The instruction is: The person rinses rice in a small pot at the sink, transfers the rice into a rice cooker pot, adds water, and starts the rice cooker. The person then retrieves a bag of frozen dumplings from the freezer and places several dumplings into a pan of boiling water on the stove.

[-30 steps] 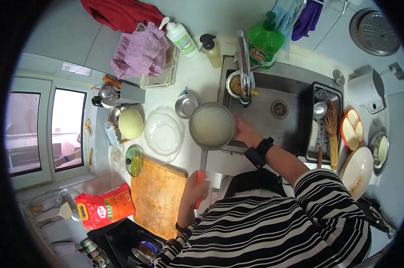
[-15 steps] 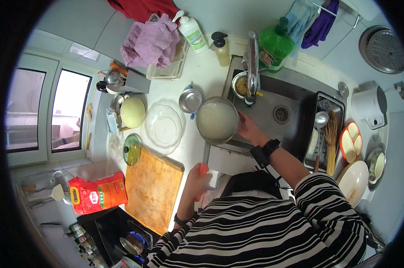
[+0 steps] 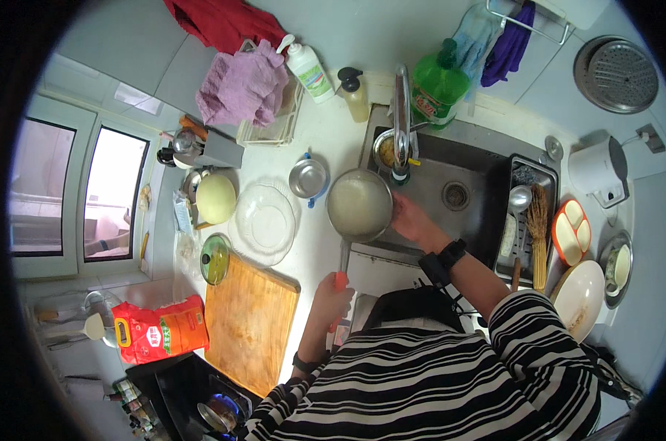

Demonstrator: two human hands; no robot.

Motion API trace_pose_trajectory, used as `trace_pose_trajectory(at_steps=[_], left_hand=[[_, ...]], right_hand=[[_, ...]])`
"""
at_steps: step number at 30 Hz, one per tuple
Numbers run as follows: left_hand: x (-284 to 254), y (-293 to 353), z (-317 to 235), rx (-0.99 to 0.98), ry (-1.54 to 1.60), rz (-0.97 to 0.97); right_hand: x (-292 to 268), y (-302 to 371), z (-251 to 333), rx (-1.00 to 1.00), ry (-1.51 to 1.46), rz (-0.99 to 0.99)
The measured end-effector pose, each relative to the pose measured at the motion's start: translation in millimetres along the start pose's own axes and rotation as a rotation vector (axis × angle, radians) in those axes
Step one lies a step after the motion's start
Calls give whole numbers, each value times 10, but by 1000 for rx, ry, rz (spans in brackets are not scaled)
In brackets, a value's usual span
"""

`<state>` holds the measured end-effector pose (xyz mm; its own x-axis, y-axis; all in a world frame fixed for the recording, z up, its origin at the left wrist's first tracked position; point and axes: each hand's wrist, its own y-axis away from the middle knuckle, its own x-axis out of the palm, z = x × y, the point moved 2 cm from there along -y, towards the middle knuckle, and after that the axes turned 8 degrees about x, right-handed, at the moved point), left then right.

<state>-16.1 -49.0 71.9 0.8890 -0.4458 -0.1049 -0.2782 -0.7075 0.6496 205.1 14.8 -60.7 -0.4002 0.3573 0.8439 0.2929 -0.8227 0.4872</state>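
Note:
My left hand [image 3: 330, 298] is closed around the orange-red grip of a long-handled saucepan [image 3: 360, 206]. Whitish, cloudy contents show inside the pan, though I cannot make out exactly what they are. My right hand [image 3: 415, 220] reaches to the pan's right side, fingers against its wall and partly hidden by it. The pan is at the left front corner of the sink [image 3: 450, 228], overlapping the counter. Left of it stands a small metal pot [image 3: 308, 178] with blue handles. Behind it, a bowl [image 3: 384, 151] with yellowish contents sits under the faucet [image 3: 401, 117].
A clear glass plate [image 3: 262, 228], a wooden cutting board [image 3: 250, 323] and a pot lid [image 3: 215, 259] lie to the left. A pan sits on the lit stove [image 3: 178, 397]. A drying tray [image 3: 531, 257] holds a ladle and brush. Bottles [image 3: 311, 72] line the wall.
The pan has shifted slightly right toward the sink, and its contents look a little darker. My right hand stays at its side; my left keeps the handle. The whole view has turned slightly.

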Motion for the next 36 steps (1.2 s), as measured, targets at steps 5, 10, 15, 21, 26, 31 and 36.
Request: trace_pose_trajectory(at_steps=[5, 10, 15, 21, 26, 31, 36], left_hand=[[40, -64, -1, -95, 241, 93], [93, -169, 94, -107, 272, 148], [171, -262, 126, -108, 309, 169], [263, -287, 86, -152, 452, 186], [361, -349, 162, -107, 502, 232], [520, -461, 263, -128, 575, 304], [584, -641, 486, -96, 519, 325]], right_hand=[[-551, 123, 671, -208, 349, -508], [-230, -89, 1660, -903, 1328, -753], [233, -292, 1939, -753, 2347, -901], [200, -409, 1800, -639, 2473, -779], [211, -384, 1640, -603, 2520, -844], [170, -361, 1639, -587, 2575, -804], [198, -356, 1666, -525, 2592, -793]])
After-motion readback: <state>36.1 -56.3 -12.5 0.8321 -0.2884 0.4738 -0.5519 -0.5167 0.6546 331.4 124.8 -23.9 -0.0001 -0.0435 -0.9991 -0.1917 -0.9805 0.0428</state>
